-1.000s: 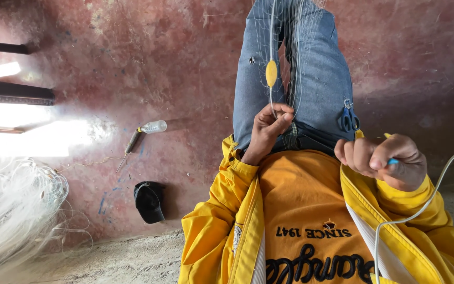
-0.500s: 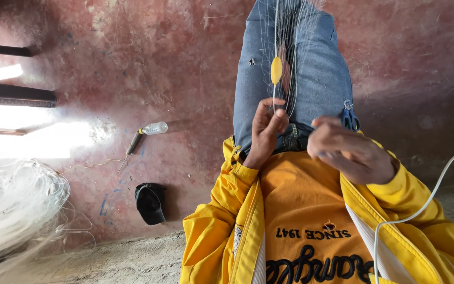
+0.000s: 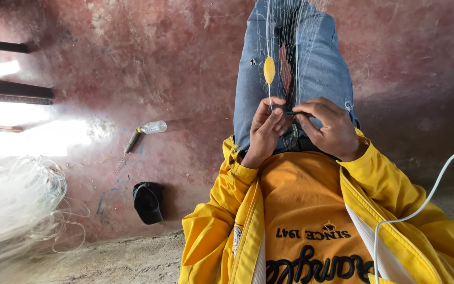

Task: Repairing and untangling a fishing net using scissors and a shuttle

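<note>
Head camera looks down at the left hand (image 3: 267, 129) and right hand (image 3: 329, 128) meeting over the jeans (image 3: 295, 63), fingers pinching thin net threads (image 3: 282, 42) beneath a yellow float (image 3: 269, 70), a black cap (image 3: 148, 201) lying well apart.

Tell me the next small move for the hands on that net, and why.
Probably draw the thread snug at the mesh. The left hand pinches strands of the fishing net just below the yellow float, and the right hand meets it at the same spot over the jeans, with something thin, unclear, between its fingers.
</note>
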